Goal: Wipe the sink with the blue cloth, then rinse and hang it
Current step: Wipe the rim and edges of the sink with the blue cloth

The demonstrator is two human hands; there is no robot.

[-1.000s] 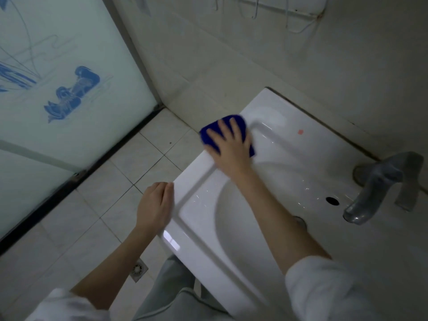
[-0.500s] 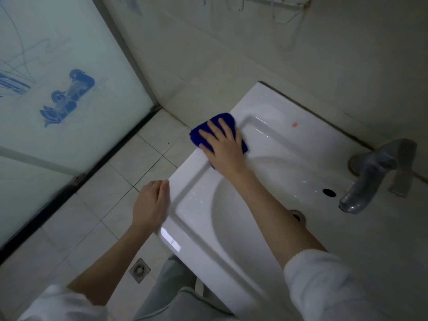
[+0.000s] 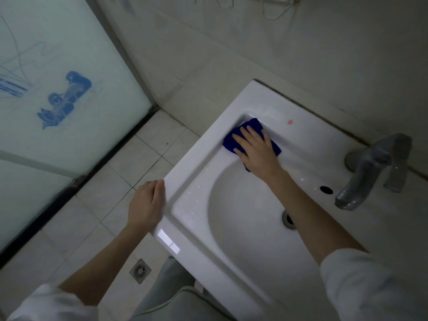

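The white sink (image 3: 199, 158) fills the right half of the view, with its drain (image 3: 288, 219) low in the bowl. A folded blue cloth (image 3: 251, 126) lies on the inner ledge at the sink's far left corner. My right hand (image 3: 256, 148) presses flat on the cloth with straight fingers and covers most of it. My left hand (image 3: 147, 205) rests against the sink's left outer edge, fingers loosely bent, holding nothing. A grey tap (image 3: 370, 170) stands at the right, and a wire rack (image 3: 266, 3) hangs on the wall above.
A frosted glass door (image 3: 58, 100) with a blue drawing stands at the left. The tiled floor (image 3: 129, 158) has a floor drain (image 3: 140, 271) near my legs. An overflow hole (image 3: 326, 189) sits beside the tap. A small pink spot (image 3: 290, 122) marks the back ledge.
My right hand has slid the cloth from the sink's left rim inward and right onto the inner ledge. My left hand stays at the sink's edge.
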